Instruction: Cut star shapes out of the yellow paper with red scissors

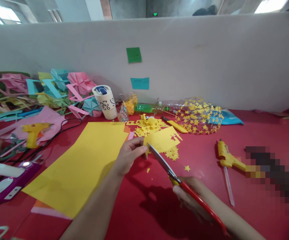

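Note:
My left hand (130,155) pinches the left edge of a small yellow paper piece (160,140), whose right end has star-shaped cut-outs. In my right hand (191,193) is a pair of red-handled scissors (196,196). Their blades point up and left, and the tip reaches the paper beside my left thumb. Whether the blades are apart is hard to see. Below the paper lies a small heap of yellow paper stars (172,152), with one loose star (187,168) to the right. Yellow paper scraps (149,126) are piled behind it.
Large yellow sheets (84,166) lie left of my arm. A yellow glue gun (225,155) rests at right, another glue gun (34,131) at left near a purple power strip (11,183). A white cup (105,101), a yellow cutter knife (176,126) and a bag of stars (199,115) stand behind.

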`<state>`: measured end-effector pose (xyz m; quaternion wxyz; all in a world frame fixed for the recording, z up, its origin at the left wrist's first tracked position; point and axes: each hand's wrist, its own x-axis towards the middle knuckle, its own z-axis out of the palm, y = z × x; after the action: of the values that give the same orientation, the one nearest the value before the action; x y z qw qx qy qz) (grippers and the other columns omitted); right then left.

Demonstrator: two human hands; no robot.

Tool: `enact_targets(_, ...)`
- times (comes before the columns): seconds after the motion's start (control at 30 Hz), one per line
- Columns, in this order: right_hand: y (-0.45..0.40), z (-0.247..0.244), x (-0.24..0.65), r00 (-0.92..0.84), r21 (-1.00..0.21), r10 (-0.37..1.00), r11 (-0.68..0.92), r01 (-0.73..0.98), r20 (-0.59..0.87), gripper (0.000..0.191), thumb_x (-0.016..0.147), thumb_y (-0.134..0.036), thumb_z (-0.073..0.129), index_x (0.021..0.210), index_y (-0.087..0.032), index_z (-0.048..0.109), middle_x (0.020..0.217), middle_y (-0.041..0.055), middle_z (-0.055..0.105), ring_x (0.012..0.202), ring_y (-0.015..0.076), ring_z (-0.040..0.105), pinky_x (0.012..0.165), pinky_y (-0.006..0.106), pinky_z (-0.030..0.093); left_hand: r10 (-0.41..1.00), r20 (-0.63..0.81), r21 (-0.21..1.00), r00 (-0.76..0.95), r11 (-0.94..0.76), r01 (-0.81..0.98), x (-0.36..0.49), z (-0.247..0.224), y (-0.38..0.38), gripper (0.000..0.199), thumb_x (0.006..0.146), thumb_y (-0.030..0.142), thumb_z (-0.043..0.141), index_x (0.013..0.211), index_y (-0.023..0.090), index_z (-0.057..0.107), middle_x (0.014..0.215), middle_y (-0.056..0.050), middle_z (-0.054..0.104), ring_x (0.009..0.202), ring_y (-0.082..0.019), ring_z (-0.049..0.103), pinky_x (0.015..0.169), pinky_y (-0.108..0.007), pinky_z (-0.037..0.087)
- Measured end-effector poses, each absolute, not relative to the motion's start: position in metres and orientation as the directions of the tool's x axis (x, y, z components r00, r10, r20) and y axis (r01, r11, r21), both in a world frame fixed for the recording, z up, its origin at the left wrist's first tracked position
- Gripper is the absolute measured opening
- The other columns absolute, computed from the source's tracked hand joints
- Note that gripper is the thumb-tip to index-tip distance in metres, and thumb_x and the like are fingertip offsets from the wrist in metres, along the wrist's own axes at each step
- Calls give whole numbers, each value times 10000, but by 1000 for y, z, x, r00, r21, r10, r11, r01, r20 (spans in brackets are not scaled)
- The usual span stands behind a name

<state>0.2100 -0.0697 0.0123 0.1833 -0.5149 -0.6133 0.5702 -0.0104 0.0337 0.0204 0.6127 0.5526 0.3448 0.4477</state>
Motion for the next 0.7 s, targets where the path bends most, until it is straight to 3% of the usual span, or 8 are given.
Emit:
enact_targets(0.17,-71,11,207,-346,-888,893,-113,446,-287,552,880,-728,384,673,-218,348,602,-45,362,528,111,347,480,231,256,934,17,979,357,57,-197,-2,24,29,135,721,275,720,752,148,688,640,-4,626,527,-91,548,537,-222,443)
enact_targets(0.4,-69,13,207,-337,-876,905,-74,477,-260,475,922,-611,420,672,-217,332,614,-48,345,547,112,325,498,240,234,972,60,937,227,24,-349,-2,26,30,80,748,233,683,711,164,671,588,14,614,511,-86,537,494,-204,411)
enact_targets(0.7,-70,1,208,-367,-913,904,-55,405,-217,564,857,-740,411,673,-208,372,641,-24,396,558,127,397,521,252,343,956,146,965,253,-81,-251,-6,21,31,143,832,220,612,700,169,631,597,24,559,546,-84,513,534,-211,415)
